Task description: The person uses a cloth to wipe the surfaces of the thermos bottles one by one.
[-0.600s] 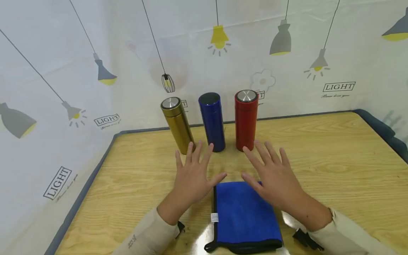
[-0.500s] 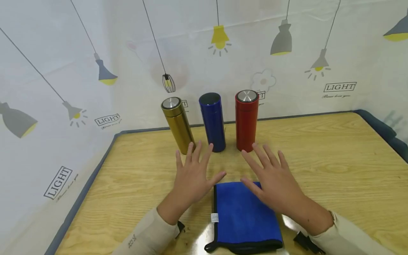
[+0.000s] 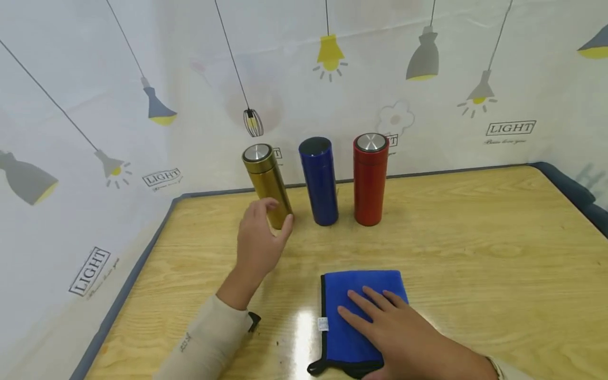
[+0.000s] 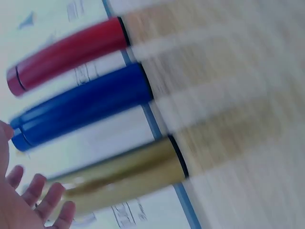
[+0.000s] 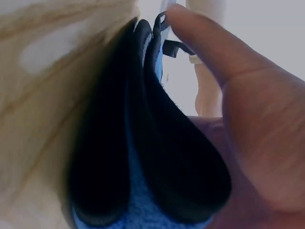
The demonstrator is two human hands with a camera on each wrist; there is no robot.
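A gold thermos flask [image 3: 263, 171] stands upright near the back of the table, its lid silver on top. My left hand [image 3: 258, 240] is just in front of its lower part, thumb and fingers apart in a loose curve; in the left wrist view those fingers [image 4: 50, 200] overlap the flask's lid end, and contact cannot be told. My right hand [image 3: 399, 330] lies palm down over a folded blue cloth [image 3: 349, 343] with black edging and a white tag, fingers straight and spread. In the right wrist view the cloth's layered black hem [image 5: 181, 157] is beside the thumb [image 5: 248, 95].
A blue thermos flask [image 3: 320, 184] and a red thermos flask [image 3: 370, 184] stand upright right of the gold one, in a row. The wood-grain table [image 3: 484, 253] meets a backdrop [image 3: 304, 95] printed with hanging lamps behind the flasks.
My left hand has moved forward and left to the gold flask, its fingers curving. My right hand has drawn back from before the red flask down onto the cloth. The flasks stand unmoved.
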